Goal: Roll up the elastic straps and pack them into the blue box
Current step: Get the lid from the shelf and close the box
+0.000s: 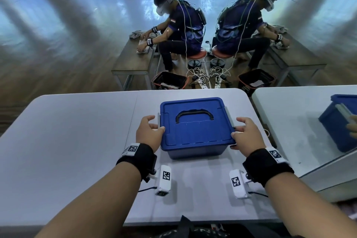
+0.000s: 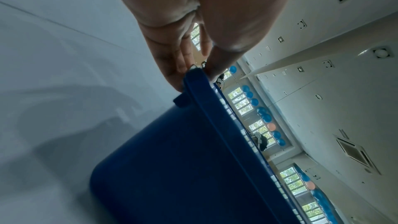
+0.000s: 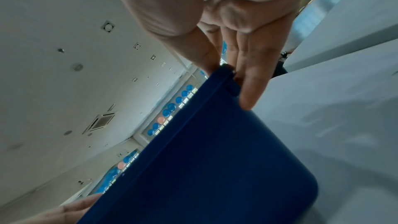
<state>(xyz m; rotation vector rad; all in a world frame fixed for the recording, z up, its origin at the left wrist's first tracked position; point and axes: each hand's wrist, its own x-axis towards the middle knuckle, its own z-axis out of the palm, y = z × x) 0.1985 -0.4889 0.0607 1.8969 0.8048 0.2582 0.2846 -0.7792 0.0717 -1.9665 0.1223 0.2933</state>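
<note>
The blue box (image 1: 195,133) stands with its lid on in the middle of the white table (image 1: 77,141); a black handle (image 1: 194,115) lies flat on the lid. My left hand (image 1: 149,131) grips the box's left rim, thumb on the lid edge and fingers below it. My right hand (image 1: 246,134) grips the right rim the same way. The left wrist view shows my left hand (image 2: 193,69) pinching the rim of the box (image 2: 183,168). The right wrist view shows my right hand (image 3: 226,77) on the box (image 3: 215,159). No elastic straps are in view.
Grey latches (image 1: 229,117) sit on both short sides of the lid. A second white table (image 1: 289,121) stands close on the right with another blue box (image 1: 340,121) at the frame edge. Beyond the table, two seated people work at benches with black baskets beside them.
</note>
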